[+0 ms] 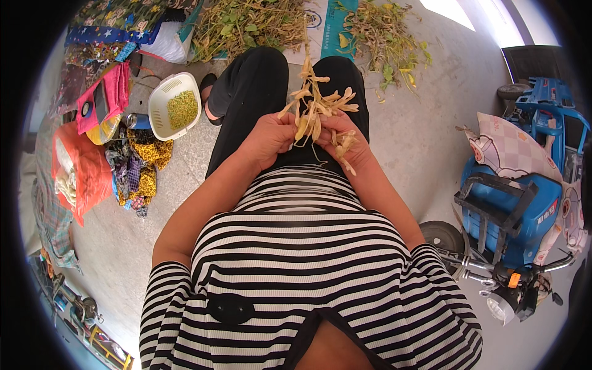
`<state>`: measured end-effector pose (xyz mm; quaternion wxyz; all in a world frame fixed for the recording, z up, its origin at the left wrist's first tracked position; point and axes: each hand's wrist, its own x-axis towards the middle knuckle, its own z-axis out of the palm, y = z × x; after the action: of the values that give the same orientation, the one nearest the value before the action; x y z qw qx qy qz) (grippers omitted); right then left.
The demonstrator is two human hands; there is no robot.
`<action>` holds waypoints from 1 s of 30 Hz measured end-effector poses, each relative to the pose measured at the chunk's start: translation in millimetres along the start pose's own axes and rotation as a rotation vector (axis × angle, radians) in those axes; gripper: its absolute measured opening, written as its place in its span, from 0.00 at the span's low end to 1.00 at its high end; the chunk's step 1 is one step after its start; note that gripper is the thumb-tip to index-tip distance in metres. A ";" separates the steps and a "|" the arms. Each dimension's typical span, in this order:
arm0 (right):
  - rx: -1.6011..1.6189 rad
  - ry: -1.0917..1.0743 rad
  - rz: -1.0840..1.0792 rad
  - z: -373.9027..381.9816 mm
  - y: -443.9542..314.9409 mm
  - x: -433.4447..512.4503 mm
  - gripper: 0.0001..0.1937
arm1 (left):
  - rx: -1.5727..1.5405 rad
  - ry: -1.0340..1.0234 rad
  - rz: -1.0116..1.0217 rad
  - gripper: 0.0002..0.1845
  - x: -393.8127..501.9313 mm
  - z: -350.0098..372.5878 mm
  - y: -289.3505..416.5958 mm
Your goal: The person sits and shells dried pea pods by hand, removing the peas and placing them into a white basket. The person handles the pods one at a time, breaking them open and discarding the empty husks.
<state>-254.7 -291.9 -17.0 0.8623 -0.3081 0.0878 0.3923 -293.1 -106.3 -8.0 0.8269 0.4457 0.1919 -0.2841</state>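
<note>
Between my hands, above my lap, a dry bean stalk with tan pods (317, 104) stands with its thin stem pointing away from me. My left hand (273, 138) pinches pods at the lower left of the bunch. Around the bunch's lower right side, my right hand (344, 138) has its fingers closed, with more pods lying over the palm. A white plastic basket (156, 111) on the floor to the left holds shelled green-yellow beans (182, 110). Beyond my knees lie two heaps of dried bean plants, one left (249, 27) and one right (384, 37).
Left of the basket are a metal can (138, 121), a pink cloth (104, 97) with a phone-like object, crumpled patterned cloths (143, 171) and a red plastic bag (85, 171). A blue three-wheeled vehicle (513, 208) stands at the right. A printed sheet (319, 34) lies between the plant heaps.
</note>
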 end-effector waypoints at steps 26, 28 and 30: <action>-0.332 0.116 -0.191 8.9 9.1 -1.4 0.26 | 0.095 0.037 0.126 0.07 -8.5 11.5 2.7; -0.331 0.128 -0.168 8.0 6.8 -1.9 0.27 | 0.104 0.031 0.134 0.07 -7.9 11.5 1.6; -0.337 0.138 -0.160 8.0 5.3 -2.9 0.27 | 0.134 0.028 0.128 0.08 -6.4 10.0 0.7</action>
<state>-261.3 -286.2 -11.9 0.8187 -0.4803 0.0550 0.3098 -297.0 -112.5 1.3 0.8089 0.5155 0.1550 -0.2364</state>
